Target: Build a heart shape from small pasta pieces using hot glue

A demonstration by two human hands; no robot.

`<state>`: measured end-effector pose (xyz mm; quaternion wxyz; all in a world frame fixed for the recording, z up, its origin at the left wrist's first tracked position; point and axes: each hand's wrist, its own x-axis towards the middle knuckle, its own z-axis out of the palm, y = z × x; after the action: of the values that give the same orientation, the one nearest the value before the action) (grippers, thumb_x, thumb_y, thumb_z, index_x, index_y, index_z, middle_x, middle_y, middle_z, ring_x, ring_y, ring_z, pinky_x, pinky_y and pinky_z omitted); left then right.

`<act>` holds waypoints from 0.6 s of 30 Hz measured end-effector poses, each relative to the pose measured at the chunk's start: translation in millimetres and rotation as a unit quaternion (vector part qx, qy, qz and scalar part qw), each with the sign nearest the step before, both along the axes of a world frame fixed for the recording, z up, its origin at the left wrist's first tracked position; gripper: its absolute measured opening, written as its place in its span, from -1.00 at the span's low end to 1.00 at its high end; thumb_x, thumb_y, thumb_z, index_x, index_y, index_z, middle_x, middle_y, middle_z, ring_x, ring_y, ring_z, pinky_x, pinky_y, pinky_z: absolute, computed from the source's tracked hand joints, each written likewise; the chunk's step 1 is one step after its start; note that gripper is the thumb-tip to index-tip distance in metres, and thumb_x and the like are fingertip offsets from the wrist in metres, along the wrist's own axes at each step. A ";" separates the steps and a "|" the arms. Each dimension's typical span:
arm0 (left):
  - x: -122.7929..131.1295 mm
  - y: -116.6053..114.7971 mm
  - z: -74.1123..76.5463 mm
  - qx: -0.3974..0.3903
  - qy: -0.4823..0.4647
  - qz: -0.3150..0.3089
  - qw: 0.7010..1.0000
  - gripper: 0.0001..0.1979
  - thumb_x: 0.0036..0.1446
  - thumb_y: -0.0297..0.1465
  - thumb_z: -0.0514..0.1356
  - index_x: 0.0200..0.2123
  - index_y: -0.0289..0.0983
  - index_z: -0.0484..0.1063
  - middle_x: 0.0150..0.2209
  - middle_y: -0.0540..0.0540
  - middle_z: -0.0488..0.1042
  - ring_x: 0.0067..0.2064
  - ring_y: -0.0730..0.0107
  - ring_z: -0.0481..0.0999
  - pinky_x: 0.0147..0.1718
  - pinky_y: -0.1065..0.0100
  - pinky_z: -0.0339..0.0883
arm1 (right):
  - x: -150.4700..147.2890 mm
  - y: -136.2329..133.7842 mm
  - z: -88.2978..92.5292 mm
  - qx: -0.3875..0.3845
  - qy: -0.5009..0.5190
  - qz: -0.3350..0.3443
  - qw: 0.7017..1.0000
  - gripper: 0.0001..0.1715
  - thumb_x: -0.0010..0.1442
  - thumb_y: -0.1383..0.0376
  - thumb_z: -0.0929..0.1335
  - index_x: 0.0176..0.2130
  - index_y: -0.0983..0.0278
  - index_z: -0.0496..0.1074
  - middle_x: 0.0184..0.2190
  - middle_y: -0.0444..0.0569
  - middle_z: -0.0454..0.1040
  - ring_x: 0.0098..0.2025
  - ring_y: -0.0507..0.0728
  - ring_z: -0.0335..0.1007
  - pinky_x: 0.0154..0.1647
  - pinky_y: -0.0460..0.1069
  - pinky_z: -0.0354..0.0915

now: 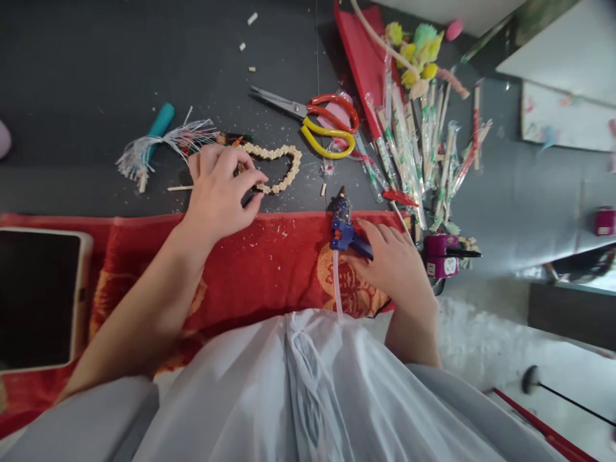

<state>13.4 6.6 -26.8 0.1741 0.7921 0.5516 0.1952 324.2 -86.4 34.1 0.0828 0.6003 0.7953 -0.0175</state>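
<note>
On the dark table, a beige beaded loop (292,168) lies with its left part under the fingers of my left hand (224,189). Those fingers curl down at the loop's edge; what sits between them is hidden. A thin pale stick (179,188) pokes out to the left of that hand. My right hand (392,260) is wrapped round the handle of a blue glue gun (341,230), whose nozzle points away from me. A clear glue stick (337,289) trails from the gun's rear over the red towel (269,256).
Scissors (308,119) with red and yellow handles lie beyond the loop. White bristly strands (139,157) and a teal tube (161,122) are at the left. Wrapped sticks (402,138) and a red tray (359,58) fill the right. A tablet (41,298) rests near the left edge.
</note>
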 end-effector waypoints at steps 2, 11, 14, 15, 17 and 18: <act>0.3 0.3 0.7 -0.009 0.007 -0.002 1.000 -0.81 0.31 -0.30 0.20 -0.07 -0.12 0.58 0.14 -0.14 0.50 0.25 -0.19 0.30 0.19 -0.35 0.13 | -7.1 11.3 9.2 0.010 0.023 0.011 1.000 -0.44 0.28 0.01 0.46 0.10 0.34 0.50 -0.11 0.16 0.66 -0.08 0.36 0.57 -0.07 0.18 0.40; 0.3 1.4 -0.6 -0.028 0.028 -0.007 0.999 -0.83 0.31 -0.30 0.21 -0.07 -0.08 0.55 0.18 -0.09 0.45 0.27 -0.14 0.28 0.23 -0.25 0.10 | -67.8 96.8 17.6 -0.026 0.139 0.122 0.982 -0.87 0.34 0.22 0.44 -0.26 0.20 0.51 -0.33 -0.05 0.54 -0.21 0.19 0.46 -0.19 0.06 0.29; 1.4 2.0 1.9 -0.045 0.037 -0.007 0.998 -0.83 0.34 -0.28 0.18 -0.06 -0.11 0.53 0.20 -0.08 0.44 0.29 -0.12 0.26 0.26 -0.26 0.07 | -86.1 111.6 8.0 -0.022 0.135 0.143 0.980 -0.93 0.35 0.29 0.42 -0.15 0.23 0.53 -0.19 0.01 0.55 -0.07 0.24 0.48 -0.11 0.07 0.32; 1.6 2.0 2.8 -0.051 0.040 -0.006 0.998 -0.82 0.36 -0.28 0.17 -0.05 -0.11 0.53 0.20 -0.08 0.44 0.30 -0.11 0.25 0.27 -0.27 0.07 | -91.7 113.9 4.2 -0.024 0.132 0.145 0.980 -0.92 0.36 0.31 0.41 -0.14 0.24 0.53 -0.17 0.02 0.55 -0.05 0.24 0.48 -0.11 0.07 0.33; 1.6 1.8 4.4 -0.054 0.043 -0.004 0.998 -0.81 0.37 -0.28 0.15 -0.04 -0.13 0.53 0.20 -0.09 0.45 0.29 -0.12 0.26 0.27 -0.30 0.07 | -100.7 115.8 -3.5 -0.027 0.132 0.146 0.980 -0.88 0.39 0.35 0.36 -0.14 0.23 0.54 -0.15 0.03 0.55 -0.05 0.23 0.47 -0.12 0.06 0.34; 1.4 1.6 5.1 -0.048 0.042 0.000 0.998 -0.81 0.38 -0.28 0.14 -0.05 -0.12 0.53 0.19 -0.09 0.46 0.29 -0.11 0.27 0.26 -0.30 0.08 | -103.9 116.0 -7.1 -0.027 0.136 0.145 0.980 -0.85 0.40 0.37 0.34 -0.14 0.22 0.54 -0.15 0.03 0.54 -0.05 0.22 0.47 -0.13 0.05 0.34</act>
<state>14.8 8.2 -21.8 0.1890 0.7901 0.5672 0.1354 220.3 29.5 27.0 -0.0081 0.4685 0.8768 -0.1081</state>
